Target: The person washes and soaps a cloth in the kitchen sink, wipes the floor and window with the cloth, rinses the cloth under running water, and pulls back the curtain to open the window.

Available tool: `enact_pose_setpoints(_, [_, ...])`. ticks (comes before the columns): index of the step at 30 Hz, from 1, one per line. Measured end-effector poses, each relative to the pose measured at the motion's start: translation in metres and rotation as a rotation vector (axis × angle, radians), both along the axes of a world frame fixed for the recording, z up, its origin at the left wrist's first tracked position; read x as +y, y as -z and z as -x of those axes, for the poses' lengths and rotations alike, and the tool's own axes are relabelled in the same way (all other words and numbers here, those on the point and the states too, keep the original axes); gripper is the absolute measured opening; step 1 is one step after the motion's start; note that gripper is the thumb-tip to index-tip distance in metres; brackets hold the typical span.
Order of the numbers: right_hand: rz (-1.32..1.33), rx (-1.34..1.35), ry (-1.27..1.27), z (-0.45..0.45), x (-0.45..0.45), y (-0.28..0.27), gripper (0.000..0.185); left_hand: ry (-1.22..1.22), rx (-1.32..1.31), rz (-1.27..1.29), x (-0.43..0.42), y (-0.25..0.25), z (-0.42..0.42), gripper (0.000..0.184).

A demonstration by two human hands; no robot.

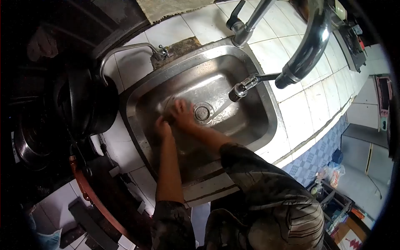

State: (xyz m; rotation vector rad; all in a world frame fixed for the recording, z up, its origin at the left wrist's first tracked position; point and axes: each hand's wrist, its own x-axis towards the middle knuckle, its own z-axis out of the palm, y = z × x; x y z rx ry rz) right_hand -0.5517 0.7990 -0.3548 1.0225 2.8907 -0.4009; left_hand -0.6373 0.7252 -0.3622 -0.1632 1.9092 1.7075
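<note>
A stainless steel sink [250,129] lies before me, with both hands inside it, near its left end. My right hand [183,114] is beside the round drain [202,112], its fingers spread and a little blurred, seemingly against the metal. Just left of it, my left hand [163,127] is smeared by motion. Its fingers are mostly hidden, and I cannot make out anything in it. From a metal nozzle [239,91] over the basin, a thin stream of water [221,111] runs down toward the drain.
A chrome spout [306,46] arches close above the right side. Behind the sink stands a tap handle [236,14]; a small curved pipe [125,46] sits at the back left. Dark pans [83,100] crowd the left. White tiles [298,121] surround the basin.
</note>
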Motion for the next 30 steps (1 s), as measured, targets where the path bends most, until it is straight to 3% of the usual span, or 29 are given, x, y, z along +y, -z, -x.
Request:
enact_pose_setpoints(1, [-0.005, 0.003, 0.005, 0.000, -0.015, 0.003, 0.052, 0.149, 0.182, 0.139, -0.005, 0.003, 0.002, 0.028])
enact_pose_setpoints(2, [0.052, 0.028, -0.115, -0.001, -0.029, 0.005, 0.051, 0.151, 0.186, 0.133, -0.005, -0.001, 0.003, 0.028])
enact_pose_setpoints(4, [0.102, 0.053, -0.238, -0.001, -0.030, 0.015, 0.051, 0.041, 0.076, 0.154, -0.005, -0.010, 0.001, 0.026])
enact_pose_setpoints(7, [-0.094, 0.060, -0.408, -0.006, 0.008, 0.023, 0.055, 0.033, 0.023, 0.226, 0.005, -0.042, -0.011, 0.031])
enact_pose_setpoints(9, [-0.038, 0.010, -0.135, -0.012, 0.042, 0.008, 0.063, 0.061, 0.078, 0.267, 0.002, -0.031, -0.013, 0.031])
enact_pose_setpoints(11, [-0.087, -0.132, -0.070, -0.035, 0.069, -0.016, 0.070, 0.112, 0.128, 0.318, -0.007, -0.006, -0.012, 0.031])
enact_pose_setpoints(15, [0.072, -0.232, 0.177, -0.095, 0.095, -0.027, 0.075, 0.232, 0.044, 0.299, -0.025, 0.084, -0.011, 0.028])
enact_pose_setpoints(16, [0.138, -0.261, 0.318, -0.104, 0.096, -0.038, 0.070, 0.263, 0.022, 0.293, -0.029, 0.103, -0.011, 0.028])
enact_pose_setpoints(18, [0.090, -0.400, 0.256, -0.133, 0.101, 0.015, 0.053, 0.326, -0.063, 0.310, -0.039, 0.105, -0.021, 0.027])
enact_pose_setpoints(20, [0.192, -0.243, 0.487, -0.145, 0.088, 0.022, 0.031, 0.448, -0.229, 0.339, -0.045, 0.103, -0.038, 0.029])
enact_pose_setpoints(22, [0.087, -0.252, 0.101, -0.164, 0.072, 0.017, 0.024, 0.572, -0.379, 0.362, -0.028, 0.097, -0.049, 0.033])
enact_pose_setpoints(24, [0.376, -0.232, 0.239, -0.146, 0.060, -0.018, 0.030, 0.422, -0.660, 0.463, 0.004, -0.036, -0.078, 0.035])
enact_pose_setpoints(25, [0.353, -0.125, 0.217, -0.138, 0.052, -0.052, 0.027, 0.330, -0.789, 0.518, 0.023, -0.113, -0.094, 0.036])
enact_pose_setpoints(26, [0.328, -0.020, 0.194, -0.132, 0.045, -0.085, 0.026, 0.340, -0.789, 0.518, 0.023, -0.111, -0.098, 0.036])
enact_pose_setpoints(28, [0.485, 0.104, 0.226, -0.129, 0.032, -0.112, 0.026, 0.365, -0.994, -0.153, 0.023, -0.097, -0.105, 0.039])
enact_pose_setpoints(30, [0.527, 0.455, 0.127, -0.122, 0.017, -0.109, 0.025, 0.406, -1.033, -0.347, 0.028, -0.065, -0.107, 0.039])
